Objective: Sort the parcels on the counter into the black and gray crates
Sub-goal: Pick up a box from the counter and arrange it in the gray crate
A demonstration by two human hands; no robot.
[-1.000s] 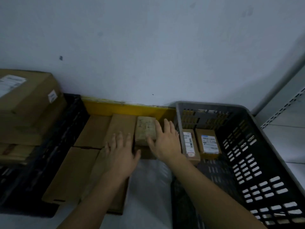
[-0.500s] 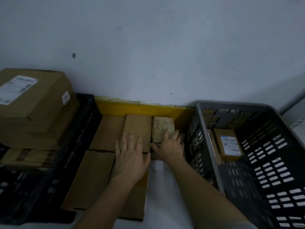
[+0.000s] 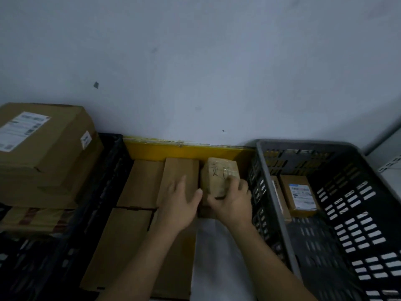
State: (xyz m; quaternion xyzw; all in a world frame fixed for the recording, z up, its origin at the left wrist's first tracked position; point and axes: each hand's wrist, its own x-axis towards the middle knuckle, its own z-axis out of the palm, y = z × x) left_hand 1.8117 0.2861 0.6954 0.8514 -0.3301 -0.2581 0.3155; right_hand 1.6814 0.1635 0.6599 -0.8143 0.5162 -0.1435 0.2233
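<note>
A small taped parcel [image 3: 219, 174] with handwriting on top sits on the counter near the yellow back edge. My right hand [image 3: 233, 200] is closed around its near right corner. My left hand [image 3: 180, 205] lies flat, fingers apart, on a brown cardboard parcel [image 3: 181, 170] just left of it. More flat brown parcels [image 3: 141, 183] cover the counter between the crates. The black crate [image 3: 108, 177] at the left holds large stacked cartons [image 3: 47, 153]. The gray crate [image 3: 273, 192] at the right holds two small labelled parcels [image 3: 300, 193].
A grey wall rises straight behind the counter. A yellow strip [image 3: 186, 149] runs along the back edge. White sheet or bag material [image 3: 217, 257] lies on the counter between my forearms. A pale shelf upright [image 3: 390, 164] stands at the far right.
My right hand has closed on the small taped parcel, where it was open above it before. My left hand has stayed flat on the brown parcel. The view has shifted left.
</note>
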